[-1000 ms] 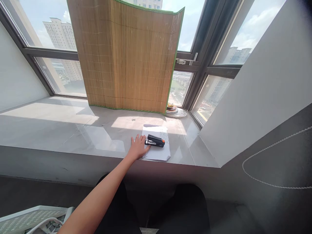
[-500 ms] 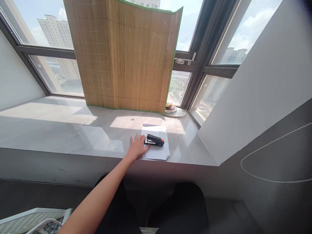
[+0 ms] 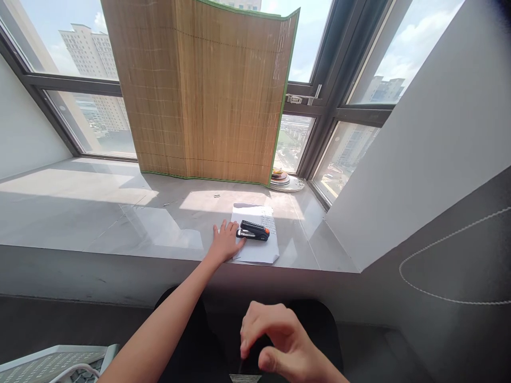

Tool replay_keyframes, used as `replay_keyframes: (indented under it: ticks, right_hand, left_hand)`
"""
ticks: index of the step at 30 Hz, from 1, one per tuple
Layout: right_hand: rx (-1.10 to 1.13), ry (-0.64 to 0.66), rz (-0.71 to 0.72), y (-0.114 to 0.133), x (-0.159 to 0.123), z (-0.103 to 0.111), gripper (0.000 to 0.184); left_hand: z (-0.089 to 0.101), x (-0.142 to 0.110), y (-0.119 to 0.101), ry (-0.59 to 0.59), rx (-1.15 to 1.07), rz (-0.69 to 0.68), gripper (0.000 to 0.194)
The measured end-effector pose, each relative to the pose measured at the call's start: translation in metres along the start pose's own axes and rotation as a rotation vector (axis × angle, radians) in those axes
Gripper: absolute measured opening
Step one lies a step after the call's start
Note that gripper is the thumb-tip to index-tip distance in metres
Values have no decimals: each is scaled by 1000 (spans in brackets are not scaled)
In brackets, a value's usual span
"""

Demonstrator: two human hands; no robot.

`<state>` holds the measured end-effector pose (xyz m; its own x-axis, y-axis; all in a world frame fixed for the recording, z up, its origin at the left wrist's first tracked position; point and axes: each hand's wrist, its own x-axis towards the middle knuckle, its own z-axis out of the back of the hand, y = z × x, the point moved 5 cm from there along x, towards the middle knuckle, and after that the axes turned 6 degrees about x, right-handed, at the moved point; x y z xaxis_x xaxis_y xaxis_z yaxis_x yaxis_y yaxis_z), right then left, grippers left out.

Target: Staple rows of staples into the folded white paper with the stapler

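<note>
My left hand [image 3: 225, 240] lies flat on the window sill with its fingers spread, resting on the left edge of a white sheet of paper [image 3: 257, 246]. A black stapler [image 3: 253, 231] with an orange tip lies on that paper, touching my fingertips. My right hand [image 3: 279, 340] is low in the picture, over my lap, its fingers curled in a loose pinch; a thin dark thing may be between them but I cannot make it out.
A bamboo mat [image 3: 203, 90] stands upright against the window behind the paper. A round plate [image 3: 288, 184] sits in the sill's back right corner. A slanted white wall [image 3: 419, 149] bounds the sill on the right. A white wire basket [image 3: 51, 361] is at bottom left.
My right hand has come up into view at the bottom of the picture. My left hand, the paper and the stapler have stayed where they were.
</note>
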<state>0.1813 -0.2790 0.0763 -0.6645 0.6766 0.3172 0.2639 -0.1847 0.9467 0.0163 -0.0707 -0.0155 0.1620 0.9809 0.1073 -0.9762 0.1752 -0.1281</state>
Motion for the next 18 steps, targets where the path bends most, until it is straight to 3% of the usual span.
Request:
replay_keyframes:
  ticks: [4,6,8,11,18]
  right_hand:
    - [-509,-402,207,0,57,99,21]
    - [-715,-509,250,-11,81,138,17]
    - [-854,-548,253,-29,99,163,10]
    - [-949,-545,213,-60,111,180,21]
    - [-958,-469,109,-109,115,183,31]
  left_hand:
    - [1,0,-1,7,3,6,67]
    - [0,1,-1,11,4,6,67]
    - [0,1,0,6,10,5,67]
    - [-2,2,0,-13,23,4,66]
    - [-2,2,0,-26,35,1,65]
